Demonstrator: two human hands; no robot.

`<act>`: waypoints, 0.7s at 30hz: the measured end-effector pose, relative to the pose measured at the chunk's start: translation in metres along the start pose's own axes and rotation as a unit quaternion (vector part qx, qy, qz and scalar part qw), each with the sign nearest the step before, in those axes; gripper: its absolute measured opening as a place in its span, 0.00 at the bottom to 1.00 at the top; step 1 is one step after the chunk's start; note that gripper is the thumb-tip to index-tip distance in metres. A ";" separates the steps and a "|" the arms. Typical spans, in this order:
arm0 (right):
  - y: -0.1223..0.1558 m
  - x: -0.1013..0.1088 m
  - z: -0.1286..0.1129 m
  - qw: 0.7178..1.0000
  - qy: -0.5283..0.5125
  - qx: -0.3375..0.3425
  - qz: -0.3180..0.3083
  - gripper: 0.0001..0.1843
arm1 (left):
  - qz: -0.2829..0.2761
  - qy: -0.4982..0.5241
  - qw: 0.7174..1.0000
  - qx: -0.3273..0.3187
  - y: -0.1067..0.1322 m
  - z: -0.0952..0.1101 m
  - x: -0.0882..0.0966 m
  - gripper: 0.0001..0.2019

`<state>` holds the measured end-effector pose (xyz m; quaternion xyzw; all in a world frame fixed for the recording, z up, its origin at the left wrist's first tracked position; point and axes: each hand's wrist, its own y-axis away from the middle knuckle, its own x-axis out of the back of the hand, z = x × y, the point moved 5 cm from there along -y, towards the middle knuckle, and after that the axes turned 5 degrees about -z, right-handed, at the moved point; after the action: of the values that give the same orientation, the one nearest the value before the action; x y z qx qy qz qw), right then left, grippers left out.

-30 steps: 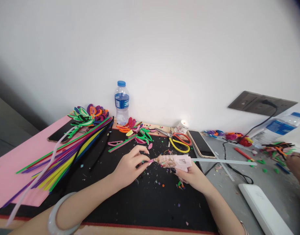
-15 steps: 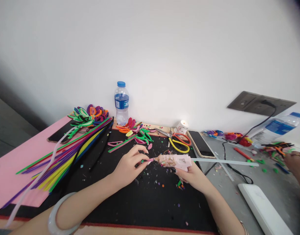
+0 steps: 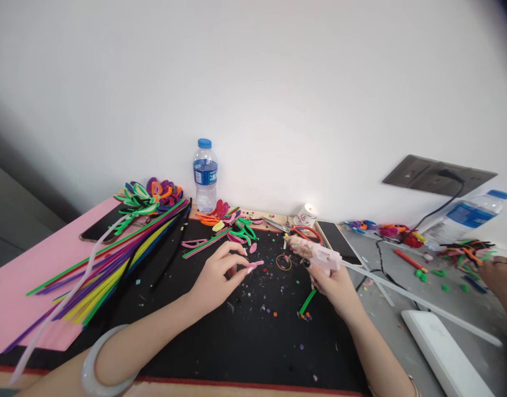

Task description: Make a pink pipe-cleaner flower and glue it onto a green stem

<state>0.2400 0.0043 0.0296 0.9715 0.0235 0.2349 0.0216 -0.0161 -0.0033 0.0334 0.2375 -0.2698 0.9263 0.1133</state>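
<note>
Between thumb and fingers, my left hand (image 3: 220, 271) pinches a small pink piece of pipe cleaner (image 3: 255, 264) above the black mat (image 3: 187, 342). My right hand (image 3: 330, 284) grips a pale pink hot glue gun (image 3: 319, 255), its glue-smeared nozzle tilted up to the left, apart from the pink piece. A long translucent glue stick (image 3: 422, 303) sticks out of the gun's back. A thin gold ring (image 3: 283, 262) lies on the mat between my hands. Beneath my right hand a green pipe cleaner (image 3: 307, 302) shows, partly hidden.
Pipe cleaners (image 3: 124, 259) lie left on pink card (image 3: 50, 275). A bottle (image 3: 205, 175) stands by the wall. Scissors (image 3: 307, 234), a paper cup (image 3: 307, 215) and a phone (image 3: 338, 241) sit behind the glue gun. A white power bank-like block (image 3: 443, 353) and another person's hand (image 3: 499, 281) are right.
The glue gun has moved up and right, away from the pink piece, and its nozzle now tilts upward. My left hand stays nearly in place, still holding the pink piece.
</note>
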 end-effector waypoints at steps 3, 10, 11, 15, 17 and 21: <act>-0.002 0.025 0.001 0.985 0.119 -0.011 0.128 0.17 | 0.004 0.007 1.000 0.002 -0.001 -0.001 0.000 0.03; -0.006 0.081 0.011 0.910 0.324 -0.060 0.253 0.25 | 0.002 0.011 1.000 0.004 -0.001 -0.001 0.000 0.03; -0.007 0.089 0.016 0.899 0.346 -0.074 0.259 0.26 | 0.001 0.012 1.000 0.004 -0.001 -0.001 0.000 0.03; -0.007 0.121 0.035 0.860 0.394 -0.170 0.277 0.29 | 0.002 0.014 1.000 0.007 -0.001 0.001 0.000 0.03; -0.003 0.136 0.043 0.842 0.404 -0.206 0.292 0.31 | 0.002 0.016 1.000 0.007 -0.001 0.002 0.000 0.03; 0.001 0.160 0.064 0.824 0.417 -0.236 0.303 0.30 | -0.001 0.035 0.999 0.017 -0.001 0.004 0.000 0.04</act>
<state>0.4118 0.0098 0.0457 0.7044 -0.3212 0.6107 0.1665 -0.0143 -0.0046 0.0373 0.2075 -0.2495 0.9384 0.1192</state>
